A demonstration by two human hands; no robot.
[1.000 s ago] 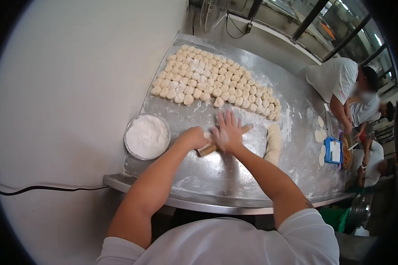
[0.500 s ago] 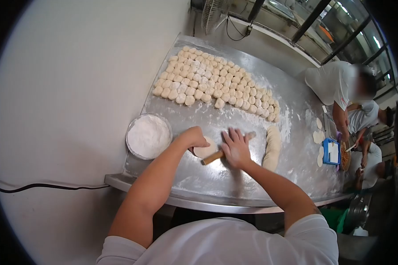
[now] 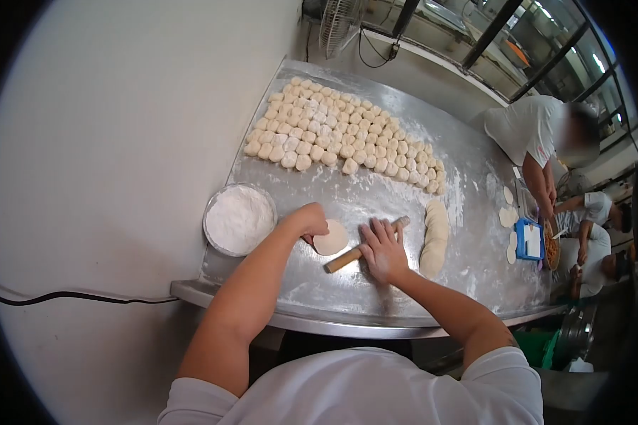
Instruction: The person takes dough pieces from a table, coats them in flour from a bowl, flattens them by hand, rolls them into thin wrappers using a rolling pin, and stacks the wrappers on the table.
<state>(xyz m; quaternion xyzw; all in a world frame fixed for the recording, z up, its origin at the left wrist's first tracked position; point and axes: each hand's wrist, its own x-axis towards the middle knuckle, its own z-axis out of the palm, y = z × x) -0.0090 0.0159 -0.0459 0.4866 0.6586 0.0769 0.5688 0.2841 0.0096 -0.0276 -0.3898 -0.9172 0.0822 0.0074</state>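
Note:
My left hand (image 3: 312, 219) is closed on the left edge of a thin round dough wrapper (image 3: 331, 238), which lies on the steel table; the fingertips are partly hidden. My right hand (image 3: 385, 251) holds a wooden rolling pin (image 3: 344, 261) from above, its fingers reaching across the wood. The pin lies slanted just right of the wrapper, close to its edge. To the right of that hand is a thick roll of dough (image 3: 434, 241). Beyond both hands, many small dough pieces (image 3: 333, 131) sit in close rows.
A bowl of flour (image 3: 239, 219) stands left of my left forearm. The floured steel table (image 3: 290, 280) has a raised front rim. At the right are loose wrappers (image 3: 507, 216), a blue tray (image 3: 529, 239), a pan of filling (image 3: 551, 246) and several co-workers (image 3: 539, 131).
The rolling pin has drawn back right from the wrapper, so more of the wrapper shows. My right hand has shifted slightly right and towards me. My left hand keeps its hold.

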